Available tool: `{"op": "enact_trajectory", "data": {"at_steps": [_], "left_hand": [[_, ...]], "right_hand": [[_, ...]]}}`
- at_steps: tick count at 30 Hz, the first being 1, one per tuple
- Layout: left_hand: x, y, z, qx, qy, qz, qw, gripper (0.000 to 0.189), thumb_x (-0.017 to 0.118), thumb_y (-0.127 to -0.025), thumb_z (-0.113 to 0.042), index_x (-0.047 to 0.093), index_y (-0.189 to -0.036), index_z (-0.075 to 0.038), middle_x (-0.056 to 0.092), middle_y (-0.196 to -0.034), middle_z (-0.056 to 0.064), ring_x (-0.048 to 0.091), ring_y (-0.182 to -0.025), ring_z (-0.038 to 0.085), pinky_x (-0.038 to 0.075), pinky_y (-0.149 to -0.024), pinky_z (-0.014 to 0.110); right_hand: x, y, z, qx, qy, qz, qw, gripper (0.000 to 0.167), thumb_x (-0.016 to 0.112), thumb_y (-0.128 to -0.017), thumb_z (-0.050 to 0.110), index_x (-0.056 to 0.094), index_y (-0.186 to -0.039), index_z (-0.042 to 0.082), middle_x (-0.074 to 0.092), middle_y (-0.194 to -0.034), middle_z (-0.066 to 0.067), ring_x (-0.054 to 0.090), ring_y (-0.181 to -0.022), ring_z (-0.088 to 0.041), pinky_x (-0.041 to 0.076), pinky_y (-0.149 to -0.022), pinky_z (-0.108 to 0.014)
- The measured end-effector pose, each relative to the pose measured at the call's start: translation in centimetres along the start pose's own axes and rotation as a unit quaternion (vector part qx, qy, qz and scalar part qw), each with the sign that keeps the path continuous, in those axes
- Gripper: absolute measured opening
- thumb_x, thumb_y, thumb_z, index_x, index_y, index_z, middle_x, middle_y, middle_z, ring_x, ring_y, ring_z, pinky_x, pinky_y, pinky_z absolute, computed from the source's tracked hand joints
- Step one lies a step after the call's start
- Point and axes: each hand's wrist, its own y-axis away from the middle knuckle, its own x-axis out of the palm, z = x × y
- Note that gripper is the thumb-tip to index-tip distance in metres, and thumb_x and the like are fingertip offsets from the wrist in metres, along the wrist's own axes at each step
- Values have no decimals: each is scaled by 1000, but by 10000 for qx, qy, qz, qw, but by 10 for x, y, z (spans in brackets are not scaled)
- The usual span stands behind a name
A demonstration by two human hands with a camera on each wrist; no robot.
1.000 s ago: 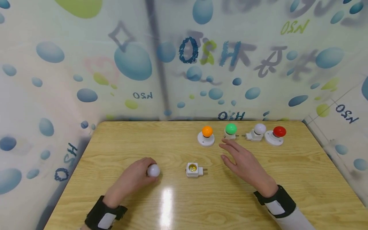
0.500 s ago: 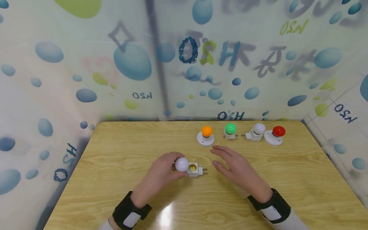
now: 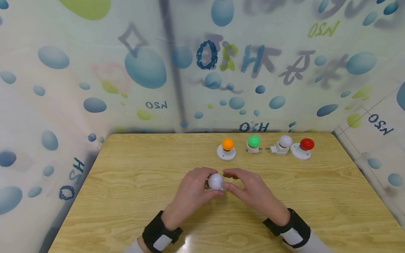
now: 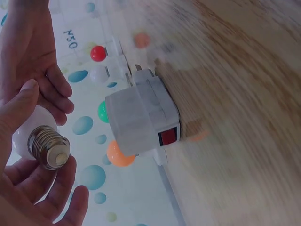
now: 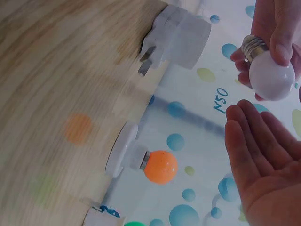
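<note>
A white light bulb with a silver screw base is pinched between the thumb and fingers of my left hand. In the left wrist view the bulb is tilted, and its metal base is apart from the white plug-in lamp socket. That socket stands on the table with a red switch on its side; bulb and hands mostly cover it in the head view. My right hand is close on the bulb's right side. Its fingers look straight in the right wrist view, with a gap to the bulb.
Along the back of the wooden table stand an orange bulb on a round base, a green bulb and a white bulb in plug-in sockets, and a red bulb on a round base. A patterned curtain hangs behind.
My left hand has carried the white bulb rightward from the table's left part to above the socket. My right hand has moved left and nearer, from beside the green bulb toward the held bulb.
</note>
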Motion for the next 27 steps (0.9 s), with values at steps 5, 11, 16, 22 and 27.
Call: {"op": "enact_trajectory", "data": {"at_steps": [5, 11, 16, 22, 27], "left_hand": [[4, -1, -5, -118, -224, -94, 9996, 56, 95, -72, -39, 72, -114, -11, 72, -99, -3, 56, -81, 10, 49, -75, 30], [8, -1, -7, 10, -439, -302, 9986, 57, 97, -70, -37, 71, -114, -10, 73, -100, -2, 60, -84, 14, 52, -77, 34], [10, 0, -8, 78, -752, -323, 9966, 59, 97, -71, -37, 71, -117, -10, 73, -104, 1, 62, -88, 17, 54, -81, 38], [10, 0, -5, 23, -797, -117, 9967, 77, 95, -72, -43, 64, -134, -8, 73, -115, 2, 66, -97, 21, 55, -88, 44], [6, 4, 7, -280, -624, 285, 9973, 103, 94, -69, -50, 50, -150, -4, 68, -130, 5, 65, -113, 29, 52, -94, 52]], "right_hand": [[6, -2, 3, 377, -246, -222, 9987, 33, 73, -98, 31, 69, -123, 9, 76, -111, -2, 72, -97, -15, 60, -84, -40], [11, -5, 8, 788, -536, -234, 9952, 34, 76, -95, 34, 68, -118, 10, 75, -107, 1, 71, -93, -11, 60, -83, -38], [15, -7, 10, 931, -616, -198, 9936, 32, 76, -95, 35, 66, -116, 13, 74, -105, 2, 70, -91, -10, 60, -82, -38], [17, -7, 10, 1043, -604, -230, 9924, 32, 78, -95, 33, 65, -115, 12, 73, -104, 2, 70, -90, -11, 60, -82, -40], [15, -7, 5, 1088, -513, -208, 9925, 34, 77, -95, 35, 65, -117, 12, 72, -106, 2, 69, -93, -11, 60, -84, -39]]}}
